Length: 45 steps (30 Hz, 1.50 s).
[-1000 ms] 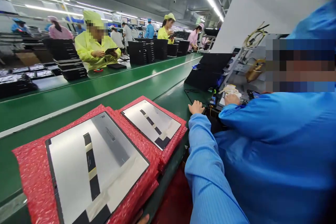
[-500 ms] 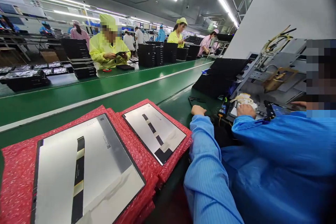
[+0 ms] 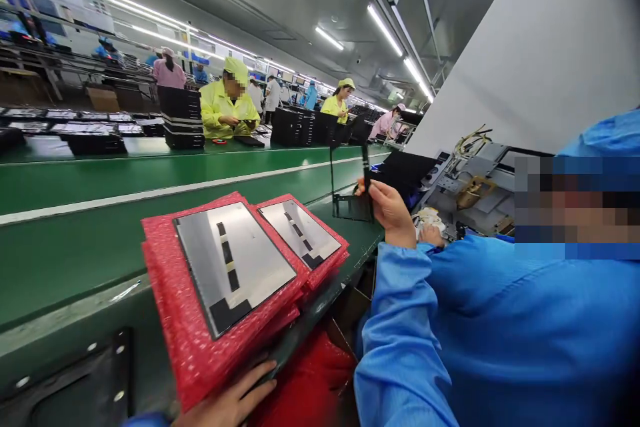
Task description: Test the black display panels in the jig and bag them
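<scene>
My right hand, fingers closed, grips one side of a thin black rectangular frame and holds it upright above the bench. At the bottom edge of the view, my left hand has its fingers stretched out beside the near edge of a red bubble-wrap stack. On that stack lies a silvery display panel with a dark strip. A second similar panel rests on another red stack just behind it to the right.
A green conveyor with a white line runs beyond the stacks. A black tray part lies at lower left. A person in blue sits close on the right, near a machine. Workers and black stacks stand across the line.
My right hand has lifted the black frame off the bench. My left hand has come into view at the bottom. The view has shifted, so the red stacks look smaller.
</scene>
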{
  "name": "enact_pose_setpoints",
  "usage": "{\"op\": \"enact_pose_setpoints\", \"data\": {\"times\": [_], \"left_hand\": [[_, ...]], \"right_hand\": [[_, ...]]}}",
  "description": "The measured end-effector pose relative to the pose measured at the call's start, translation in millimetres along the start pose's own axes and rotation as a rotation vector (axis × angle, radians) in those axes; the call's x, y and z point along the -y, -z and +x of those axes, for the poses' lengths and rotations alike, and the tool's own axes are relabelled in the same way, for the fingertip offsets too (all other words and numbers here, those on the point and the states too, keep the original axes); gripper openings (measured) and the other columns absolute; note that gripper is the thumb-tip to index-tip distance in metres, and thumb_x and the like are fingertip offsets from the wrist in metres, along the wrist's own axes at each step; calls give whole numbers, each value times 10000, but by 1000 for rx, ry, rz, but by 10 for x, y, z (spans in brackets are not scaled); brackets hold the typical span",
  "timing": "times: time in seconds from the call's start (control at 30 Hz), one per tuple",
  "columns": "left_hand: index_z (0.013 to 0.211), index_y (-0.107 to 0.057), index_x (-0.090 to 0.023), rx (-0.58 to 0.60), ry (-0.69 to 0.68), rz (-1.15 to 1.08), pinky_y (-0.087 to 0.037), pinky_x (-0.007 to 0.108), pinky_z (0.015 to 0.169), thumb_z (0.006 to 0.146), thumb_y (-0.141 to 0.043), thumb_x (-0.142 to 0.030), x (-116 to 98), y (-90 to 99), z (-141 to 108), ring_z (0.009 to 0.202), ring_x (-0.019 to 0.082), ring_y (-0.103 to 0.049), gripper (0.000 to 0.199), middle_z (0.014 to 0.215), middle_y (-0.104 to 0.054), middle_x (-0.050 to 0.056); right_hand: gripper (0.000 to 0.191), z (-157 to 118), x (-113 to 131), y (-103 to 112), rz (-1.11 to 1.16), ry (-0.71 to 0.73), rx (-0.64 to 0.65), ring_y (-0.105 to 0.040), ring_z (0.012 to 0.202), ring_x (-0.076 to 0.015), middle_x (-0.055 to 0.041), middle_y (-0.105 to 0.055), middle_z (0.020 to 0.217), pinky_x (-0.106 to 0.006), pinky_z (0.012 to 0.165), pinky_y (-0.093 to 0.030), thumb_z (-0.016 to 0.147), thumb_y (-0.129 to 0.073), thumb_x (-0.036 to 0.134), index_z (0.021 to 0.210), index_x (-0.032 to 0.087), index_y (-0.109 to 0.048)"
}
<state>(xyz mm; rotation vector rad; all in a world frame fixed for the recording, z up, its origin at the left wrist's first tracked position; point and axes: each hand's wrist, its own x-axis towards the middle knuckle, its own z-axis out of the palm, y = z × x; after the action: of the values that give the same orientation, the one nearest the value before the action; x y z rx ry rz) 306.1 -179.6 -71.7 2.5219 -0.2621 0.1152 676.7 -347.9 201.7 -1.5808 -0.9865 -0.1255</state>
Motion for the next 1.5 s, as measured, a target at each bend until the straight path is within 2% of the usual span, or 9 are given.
{"op": "enact_pose_setpoints", "data": {"times": [0.1, 0.27, 0.43, 0.5, 0.67, 0.87, 1.1, 1.33, 1.5], "left_hand": [[1446, -343, -434, 133, 63, 99, -543, 331, 943, 706, -486, -58, -38, 66, -10, 1280, 251, -508, 843, 1555, -294, -69], [1382, -467, -213, 39, -152, 167, -436, 412, 1062, 869, -488, -159, -217, 202, -36, 1290, 262, -491, 517, 1435, -488, 119], [1121, -638, -214, -40, -234, 53, -502, 349, 931, 942, -476, -304, -441, 680, -876, 1034, 231, -630, 258, 1085, -686, 88], [1092, -657, -236, -154, -60, -99, -502, 301, 862, 970, -419, -302, -399, 978, -1408, 961, 200, -642, 276, 1024, -699, 58], [1095, -677, -206, -713, 490, -815, -503, 335, 858, 884, -574, -514, 26, 1664, -2492, 1000, 243, -631, 387, 1076, -697, 84], [1241, -633, -179, -702, 160, -1644, -483, 437, 949, 824, -476, -729, 298, 1888, -2874, 1157, 309, -578, 708, 1274, -619, 141], [1298, -601, -205, -801, 8, -1828, -417, 474, 1041, 769, -522, -758, 455, 1713, -2876, 1242, 329, -520, 770, 1373, -553, 128], [1122, -715, -204, -836, -10, -1904, -430, 451, 1060, 843, -599, -588, 460, 1613, -2937, 1150, 291, -604, 489, 1181, -687, 85], [1195, -674, -167, -765, -120, -1965, -467, 397, 1031, 828, -626, -581, 406, 1616, -2905, 1151, 275, -606, 554, 1207, -673, 100]], "right_hand": [[458, -411, 531, -337, 293, 119, -98, -595, 801, -172, -26, -545, 819, -367, 780, -516, 790, -589, 677, 1004, 287, -699], [398, -1112, 1207, -1278, 786, 61, -104, -498, 706, -161, 2, -425, 769, -396, 869, -500, 728, -691, 652, 947, 319, -695], [324, -1631, 1448, -2188, 1094, -159, 126, -431, 674, -147, 7, -416, 765, -400, 872, -467, 731, -767, 527, 929, 279, -702], [319, -1811, 1475, -2530, 1160, -239, 249, -433, 687, -153, 1, -417, 762, -411, 860, -461, 725, -780, 504, 920, 262, -708], [304, -2130, 1536, -3435, 1385, -409, 515, -458, 726, -131, 13, -407, 769, -363, 851, -454, 724, -810, 410, 945, 226, -714], [344, -2221, 1504, -4334, 1455, -572, 677, -495, 797, -119, 16, -453, 808, -238, 720, -436, 714, -824, 382, 966, 198, -678], [332, -2393, 1292, -4709, 1480, -718, 753, -517, 796, -115, 28, -458, 804, -250, 756, -445, 711, -830, 359, 948, 196, -665], [315, -2532, 1286, -4743, 1534, -801, 823, -507, 799, -124, 21, -436, 790, -239, 719, -427, 700, -844, 355, 916, 195, -680], [315, -2557, 1277, -4709, 1534, -794, 847, -509, 806, -134, 14, -427, 787, -247, 714, -408, 705, -839, 378, 899, 186, -681]]}}
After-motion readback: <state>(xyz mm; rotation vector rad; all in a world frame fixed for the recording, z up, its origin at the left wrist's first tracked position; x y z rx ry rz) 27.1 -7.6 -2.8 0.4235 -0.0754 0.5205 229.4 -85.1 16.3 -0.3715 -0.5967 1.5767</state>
